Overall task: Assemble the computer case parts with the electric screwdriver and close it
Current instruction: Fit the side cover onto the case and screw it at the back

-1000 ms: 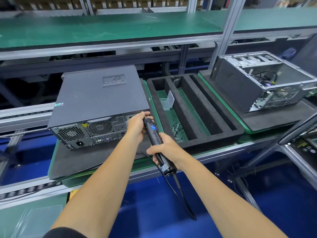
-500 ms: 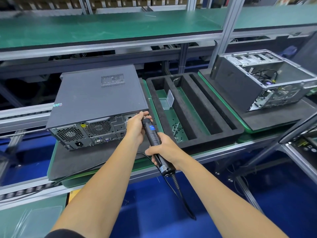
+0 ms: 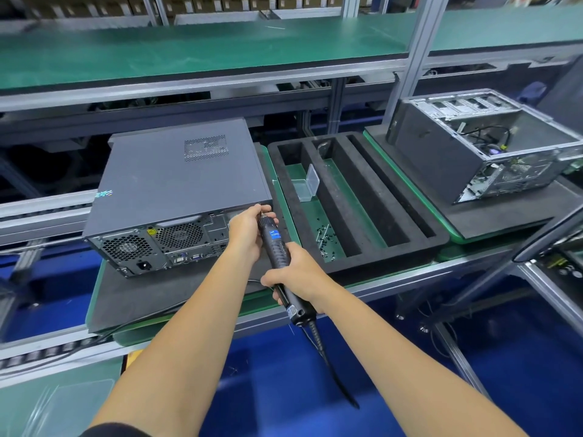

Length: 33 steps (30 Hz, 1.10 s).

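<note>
Computer case lies closed on the worktop; your right hand grips the electric screwdriver, left hand fingers curl round its tip at the case's rear right corner. Tilt it, and the bit may slip off the screw.

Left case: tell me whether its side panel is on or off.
On. The left case shows one unbroken dark panel on top; the right case lies open, insides showing.
</note>
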Each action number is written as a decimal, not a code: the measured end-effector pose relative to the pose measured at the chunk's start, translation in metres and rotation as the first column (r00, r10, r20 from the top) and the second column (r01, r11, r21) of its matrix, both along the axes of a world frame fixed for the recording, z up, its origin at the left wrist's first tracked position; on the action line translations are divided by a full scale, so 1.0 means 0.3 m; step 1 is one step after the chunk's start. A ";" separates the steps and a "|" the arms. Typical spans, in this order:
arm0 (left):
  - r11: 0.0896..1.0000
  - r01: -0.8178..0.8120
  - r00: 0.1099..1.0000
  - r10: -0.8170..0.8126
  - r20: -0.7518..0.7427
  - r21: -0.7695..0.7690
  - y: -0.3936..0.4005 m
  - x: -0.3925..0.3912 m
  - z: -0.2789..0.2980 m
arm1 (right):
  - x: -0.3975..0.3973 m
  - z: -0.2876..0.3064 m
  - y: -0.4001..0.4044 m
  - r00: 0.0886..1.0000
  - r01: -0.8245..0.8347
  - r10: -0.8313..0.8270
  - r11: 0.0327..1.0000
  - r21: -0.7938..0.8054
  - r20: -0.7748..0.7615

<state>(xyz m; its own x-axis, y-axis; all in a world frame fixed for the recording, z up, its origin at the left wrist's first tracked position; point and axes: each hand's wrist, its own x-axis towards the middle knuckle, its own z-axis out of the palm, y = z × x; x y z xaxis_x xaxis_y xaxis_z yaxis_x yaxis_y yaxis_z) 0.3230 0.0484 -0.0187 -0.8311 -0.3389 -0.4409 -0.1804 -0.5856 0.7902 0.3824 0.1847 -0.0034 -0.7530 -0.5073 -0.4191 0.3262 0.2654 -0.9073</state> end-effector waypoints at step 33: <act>0.991 -0.056 0.993 0.068 0.092 -0.121 -0.016 0.004 0.015 | 0.012 0.049 -0.023 0.996 0.060 -0.056 0.997 -0.054 0.063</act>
<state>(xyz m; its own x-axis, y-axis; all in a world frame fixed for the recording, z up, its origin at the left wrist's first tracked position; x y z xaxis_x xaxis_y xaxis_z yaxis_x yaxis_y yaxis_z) 0.3243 0.0437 -0.0143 -0.7630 -0.4429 -0.4708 -0.2245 -0.5014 0.8356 0.3860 0.1776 0.0114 -0.7556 -0.4873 -0.4377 0.3951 0.1940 -0.8979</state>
